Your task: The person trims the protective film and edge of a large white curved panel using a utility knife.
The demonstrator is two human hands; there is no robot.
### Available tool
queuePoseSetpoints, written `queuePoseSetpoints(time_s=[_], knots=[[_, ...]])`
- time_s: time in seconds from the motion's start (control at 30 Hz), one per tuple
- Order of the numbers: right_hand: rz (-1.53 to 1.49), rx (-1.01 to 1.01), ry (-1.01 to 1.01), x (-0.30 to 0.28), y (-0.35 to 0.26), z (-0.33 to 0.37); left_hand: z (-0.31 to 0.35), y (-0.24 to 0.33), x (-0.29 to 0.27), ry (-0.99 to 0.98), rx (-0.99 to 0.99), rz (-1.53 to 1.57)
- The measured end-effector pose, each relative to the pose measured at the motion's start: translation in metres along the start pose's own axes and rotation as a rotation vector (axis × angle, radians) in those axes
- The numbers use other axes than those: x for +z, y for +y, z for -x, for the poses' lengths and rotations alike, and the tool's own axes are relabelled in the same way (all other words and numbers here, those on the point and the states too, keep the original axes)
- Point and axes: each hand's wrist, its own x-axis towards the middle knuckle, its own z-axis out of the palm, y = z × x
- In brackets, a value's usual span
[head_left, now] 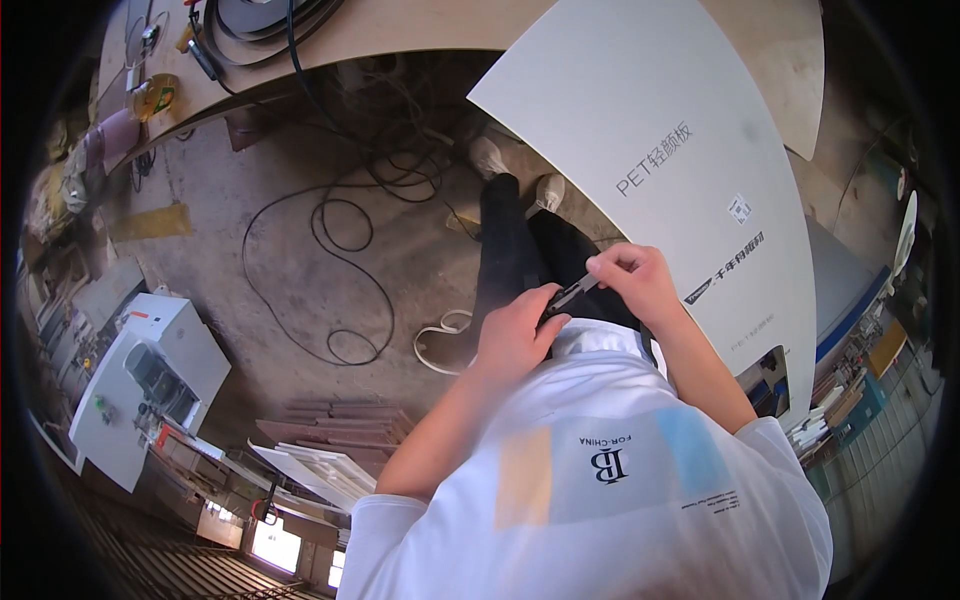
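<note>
A person in a white T-shirt looks down at both hands, held together at waist height over dark trousers. The left hand (pixel 515 335) is curled shut around the lower end of a slim dark handheld tool (pixel 570 294), possibly a utility knife; most of its body is hidden in the palm. The right hand (pixel 635 280) pinches the tool's upper end between thumb and fingertips. The tool's long axis slants from lower left up to upper right. A large pale grey printed panel (pixel 650 130) stands just beside the right hand. Black cables (pixel 340 250) loop across the concrete floor (pixel 250 260).
</note>
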Motion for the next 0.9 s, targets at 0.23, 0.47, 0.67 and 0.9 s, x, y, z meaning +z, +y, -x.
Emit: queuePoseSetpoints(time_s=[0.23,0.47,0.67,0.9], knots=[[-0.002,-0.134,0.29,-0.061,0.015,-0.016,0.014,-0.013,-0.001,-0.035,-0.183,-0.048],[0.986,-0.502,0.779,-0.157,-0.027,-0.071,-0.039,-0.055,-0.077,0.002,-0.238,0.153],[1.167,-0.201,0.8,-0.175,-0.058,-0.119,-0.126,-0.051,-0.174,-0.277,-0.318,0.437],[1.216,-0.135,0.817,-0.175,-0.049,-0.131,-0.222,-0.03,-0.238,-0.572,-0.296,0.264]])
